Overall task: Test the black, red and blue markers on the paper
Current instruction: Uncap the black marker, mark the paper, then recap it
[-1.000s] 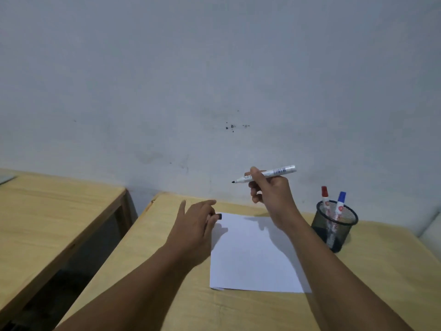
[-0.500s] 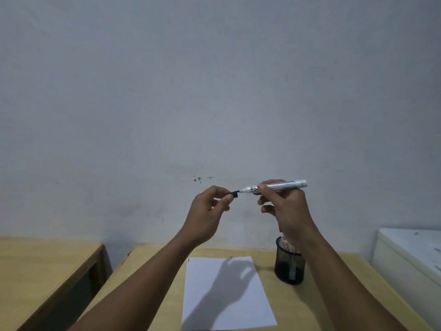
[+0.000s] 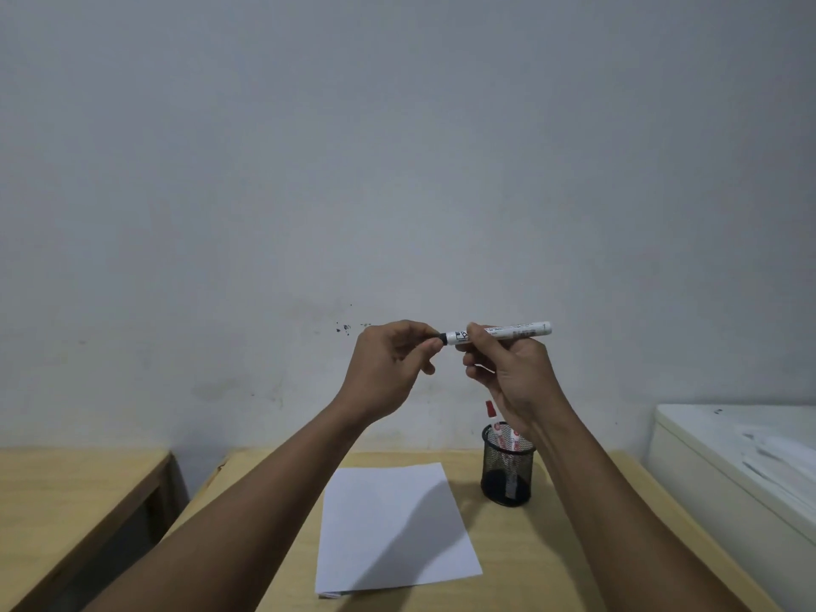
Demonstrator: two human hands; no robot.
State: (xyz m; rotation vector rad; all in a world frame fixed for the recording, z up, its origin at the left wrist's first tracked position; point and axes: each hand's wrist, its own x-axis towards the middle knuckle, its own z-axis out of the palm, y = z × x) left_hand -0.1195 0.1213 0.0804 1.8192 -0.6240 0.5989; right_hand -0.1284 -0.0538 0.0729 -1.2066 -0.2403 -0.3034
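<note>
Closing in now, the left hand (image 3: 388,368) pinches the black cap onto the black marker (image 3: 499,333), held level by the right hand (image 3: 508,373), cap end pointing left. Below: wooden table (image 3: 574,545), blank paper (image 3: 393,527), grey wall (image 3: 397,148). Mesh cup (image 3: 508,474) with the red marker (image 3: 491,410) sits partly behind the right wrist.

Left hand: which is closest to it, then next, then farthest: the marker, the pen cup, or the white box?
From the left hand:
1. Marker, touching its fingertips, just to its right.
2. Pen cup, lower right, on the table.
3. White box, far right.
</note>
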